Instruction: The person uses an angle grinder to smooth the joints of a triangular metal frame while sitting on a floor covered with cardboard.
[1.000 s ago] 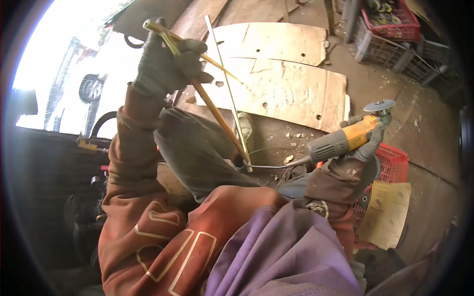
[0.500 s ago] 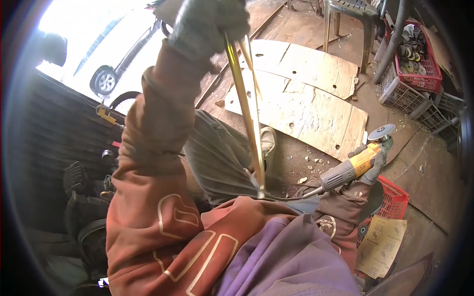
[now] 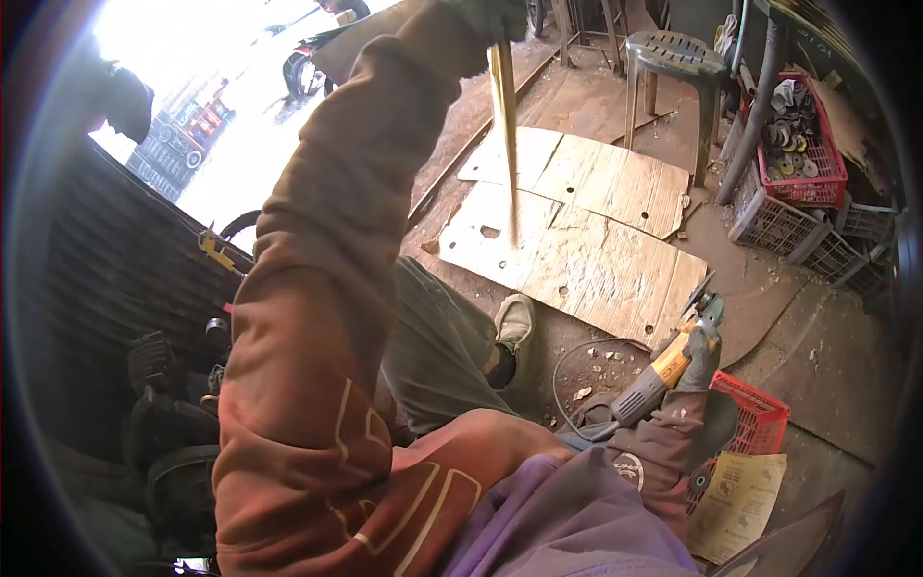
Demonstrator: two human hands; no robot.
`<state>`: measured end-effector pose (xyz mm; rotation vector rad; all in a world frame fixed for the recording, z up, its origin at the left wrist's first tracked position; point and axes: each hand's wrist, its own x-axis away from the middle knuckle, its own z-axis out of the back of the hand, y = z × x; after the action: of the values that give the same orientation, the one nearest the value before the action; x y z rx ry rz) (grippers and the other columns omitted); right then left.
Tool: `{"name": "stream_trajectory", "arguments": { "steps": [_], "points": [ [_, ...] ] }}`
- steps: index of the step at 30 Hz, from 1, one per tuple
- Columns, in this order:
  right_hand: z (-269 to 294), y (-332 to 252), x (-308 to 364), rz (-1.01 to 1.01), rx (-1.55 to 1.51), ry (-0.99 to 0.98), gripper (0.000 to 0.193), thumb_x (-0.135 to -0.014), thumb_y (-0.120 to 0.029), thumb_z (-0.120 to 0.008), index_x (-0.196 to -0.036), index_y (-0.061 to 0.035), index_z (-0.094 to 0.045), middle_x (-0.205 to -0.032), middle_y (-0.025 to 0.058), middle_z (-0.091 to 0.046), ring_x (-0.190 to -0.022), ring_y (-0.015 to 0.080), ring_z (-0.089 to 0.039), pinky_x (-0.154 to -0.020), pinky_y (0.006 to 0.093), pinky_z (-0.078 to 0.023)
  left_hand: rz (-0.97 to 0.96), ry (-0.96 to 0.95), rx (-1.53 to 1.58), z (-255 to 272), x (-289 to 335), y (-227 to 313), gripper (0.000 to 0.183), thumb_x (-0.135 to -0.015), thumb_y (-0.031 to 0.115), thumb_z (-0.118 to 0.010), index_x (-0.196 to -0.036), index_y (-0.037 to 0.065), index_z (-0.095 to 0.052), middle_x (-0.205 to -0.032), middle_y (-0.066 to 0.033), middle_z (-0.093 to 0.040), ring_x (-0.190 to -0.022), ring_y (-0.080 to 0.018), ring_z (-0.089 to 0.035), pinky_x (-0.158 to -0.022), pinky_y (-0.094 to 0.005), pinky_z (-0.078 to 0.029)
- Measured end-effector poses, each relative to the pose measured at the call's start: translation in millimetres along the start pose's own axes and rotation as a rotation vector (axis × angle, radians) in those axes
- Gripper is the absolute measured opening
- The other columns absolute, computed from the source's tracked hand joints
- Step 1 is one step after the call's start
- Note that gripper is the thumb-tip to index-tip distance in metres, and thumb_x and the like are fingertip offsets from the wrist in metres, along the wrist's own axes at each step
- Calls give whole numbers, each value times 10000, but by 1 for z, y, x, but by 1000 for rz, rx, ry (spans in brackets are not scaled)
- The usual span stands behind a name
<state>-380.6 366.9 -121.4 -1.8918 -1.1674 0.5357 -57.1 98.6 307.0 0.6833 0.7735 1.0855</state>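
My left hand (image 3: 492, 17) is raised at the top edge in a grey work glove, partly cut off by the frame. It is closed round a shiny brass-coloured metal bar (image 3: 505, 115), which hangs down over the cardboard. The bar's lower end is blurred. At the right, my gloved right hand (image 3: 703, 361) grips a yellow and grey angle grinder (image 3: 663, 373). Its disc (image 3: 698, 294) shows nearly edge-on at the far end, just beside the cardboard's near right corner. A cord runs from the grinder's rear end and curves across the floor.
Flattened cardboard sheets (image 3: 596, 252) lie on the floor ahead. A plastic stool (image 3: 675, 56) stands beyond them. On the right, a red crate of discs (image 3: 806, 144) sits on a grey crate (image 3: 769, 216). Another red basket (image 3: 755, 413) and sandpaper sheet (image 3: 738, 505) are nearer.
My left hand has moved up and right, swinging the bar's lower end away from me, over the cardboard. The grinder has turned, its disc now nearly edge-on. The car outside has left view.
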Motion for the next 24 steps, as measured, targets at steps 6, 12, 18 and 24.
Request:
{"name": "stream_trajectory", "arguments": {
  "steps": [6,12,18,24],
  "points": [
    [-11,9,-13,28,93,47,314,-847,-211,-732,-1064,-14,-618,-753,89,-627,-526,233,-645,-476,366,-569,40,-120,-212,4,3,7,738,-920,717,-518,-911,-1,-688,-640,-17,-534,-474,-132,-499,-470,-332,-481],
    [-11,22,-13,13,95,52,352,-844,-231,-733,-1092,-10,-616,-775,97,-634,-512,239,-635,-467,375,-563,-14,-231,-356,-9,7,13,797,-882,757,-550,-893,-26,-702,-602,2,-518,-419,-97,-475,-417,-306,-478],
    [-33,2,2,4,72,50,294,-854,-241,-726,-1027,-26,-624,-760,94,-615,-490,239,-615,-457,379,-556,-28,-111,-377,-55,20,2,747,-863,724,-604,-917,-9,-737,-709,-119,-590,-476,-214,-578,-418,-344,-522],
    [-16,9,-5,53,81,39,316,-850,-261,-732,-1011,-26,-597,-727,70,-565,-486,231,-602,-443,368,-546,-104,-85,-177,-66,46,40,526,-870,528,-718,-876,2,-702,-634,-56,-550,-453,-170,-523,-412,-296,-440]
  ]
}}
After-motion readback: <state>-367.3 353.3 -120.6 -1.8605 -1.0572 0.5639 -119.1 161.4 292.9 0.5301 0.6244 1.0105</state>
